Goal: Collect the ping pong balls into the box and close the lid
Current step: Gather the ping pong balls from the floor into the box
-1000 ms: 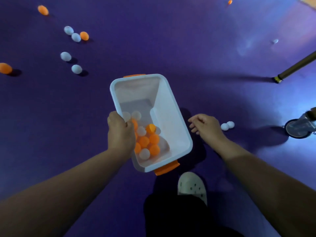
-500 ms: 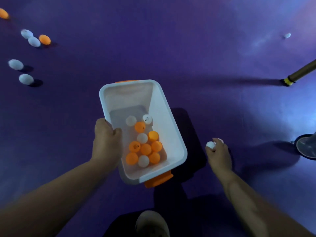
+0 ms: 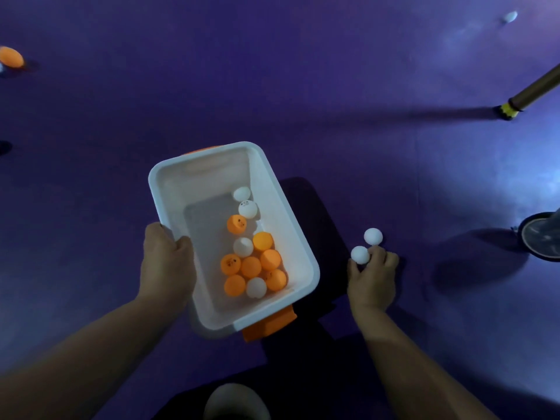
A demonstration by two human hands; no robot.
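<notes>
The white box (image 3: 200,159) is in the middle of the view, over the purple floor (image 3: 303,71), with no cover on it; an orange handle (image 3: 268,324) sticks out at its near end. The left hand (image 3: 166,262) grips the left long rim of the box; its thumb is hooked over the rim to the inside and the other fingers go under the outer wall. Inside the box lie eleven balls (image 3: 251,267), seven orange and four white; they are gathered along the right wall and toward the near end.

The right hand (image 3: 372,277) is just beside the box on its right, apart from it; its fingertips are curled and pinch one white ball (image 3: 360,254). A second white ball (image 3: 373,236) touches the fingertips on the far side; I cannot tell if the hand holds it or if it lies on the floor.

One orange ball (image 3: 10,57) lies on the floor far to the left; a small white ball (image 3: 510,16) lies far away at the upper right. A brown pole (image 3: 530,92) with a yellow end comes in from the right edge; below it is a round base (image 3: 542,241). A pale shoe (image 3: 236,401) shows at the bottom edge.
</notes>
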